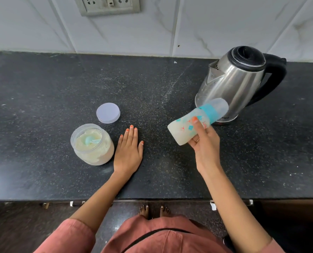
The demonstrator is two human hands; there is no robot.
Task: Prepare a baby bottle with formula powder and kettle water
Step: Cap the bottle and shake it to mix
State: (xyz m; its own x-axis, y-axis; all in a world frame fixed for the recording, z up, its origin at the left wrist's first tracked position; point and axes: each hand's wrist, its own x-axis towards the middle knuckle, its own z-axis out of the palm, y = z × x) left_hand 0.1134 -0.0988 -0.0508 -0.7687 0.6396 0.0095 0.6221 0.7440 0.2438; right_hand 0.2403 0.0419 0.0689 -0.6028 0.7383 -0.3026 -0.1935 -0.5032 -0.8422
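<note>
my right hand (pixel 206 143) holds the baby bottle (pixel 192 123) up off the dark desk (pixel 42 106), fingers (pixel 195 123) curled round its middle and thumb on the near side. the bottle is tilted, its capped, teal-collared end pointing up and away toward the kettle (pixel 238 83), its base down to the left; it looks milky white inside. from here the cap overlaps the foot of the kettle, and i cannot tell whether they touch. the steel kettle stands at the back right, lid closed, black handle to the right. my left hand (pixel 129 150) lies flat on the desk, palm down, its fingers straight and close together, just beside the open jar of formula powder (pixel 92 152). a teal scoop (pixel 90 140) sits in the powder. the jar's lid (pixel 108 113) lies on the desk behind it, apart.
</note>
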